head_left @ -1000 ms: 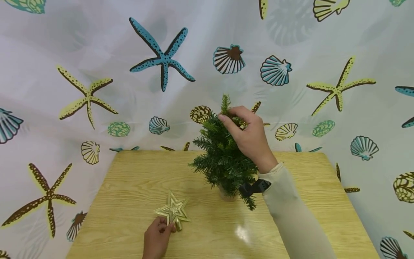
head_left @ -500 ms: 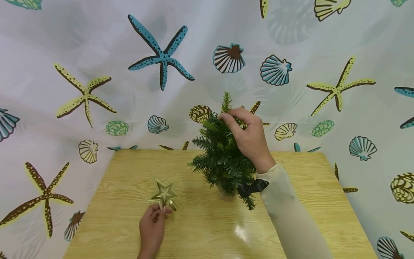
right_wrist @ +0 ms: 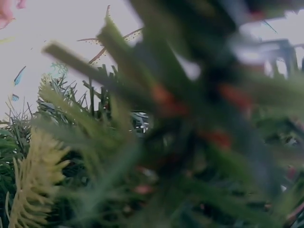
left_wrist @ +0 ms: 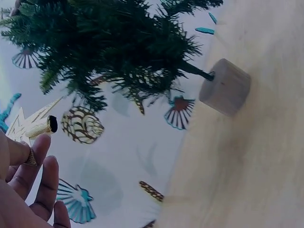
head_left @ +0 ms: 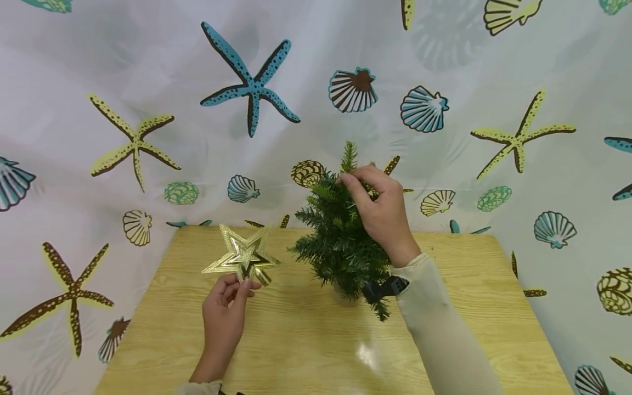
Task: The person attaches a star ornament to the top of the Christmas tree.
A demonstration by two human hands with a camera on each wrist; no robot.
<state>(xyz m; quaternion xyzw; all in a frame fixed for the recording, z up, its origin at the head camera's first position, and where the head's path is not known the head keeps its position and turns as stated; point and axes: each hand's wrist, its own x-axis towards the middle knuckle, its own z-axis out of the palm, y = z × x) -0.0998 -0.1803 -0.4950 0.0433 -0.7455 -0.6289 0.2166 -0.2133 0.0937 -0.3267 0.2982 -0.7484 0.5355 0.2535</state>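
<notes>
A small artificial Christmas tree [head_left: 336, 236] stands upright on a round wooden base [left_wrist: 225, 87]. My right hand [head_left: 382, 206] pinches its top sprig just below the tip [head_left: 349, 156]. In the right wrist view, blurred green needles [right_wrist: 190, 142] fill most of the picture. Left of the tree, my left hand [head_left: 224, 310] holds a gold star tree topper [head_left: 242, 255] by a lower point, between thumb and fingers. The star is raised, its face toward me. Its short hollow tube [left_wrist: 42, 127] shows an open dark end in the left wrist view.
The wood-grain table [head_left: 306, 351] carries the tree near its back edge. Close behind hangs a white curtain [head_left: 306, 49] printed with starfish and shells. A black wrist strap [head_left: 387, 288] on the right sleeve sits against the lower branches.
My left hand has lifted the star off the low front left and moved it up and away from me, turning its face into view. The right hand keeps its pinch on the treetop.
</notes>
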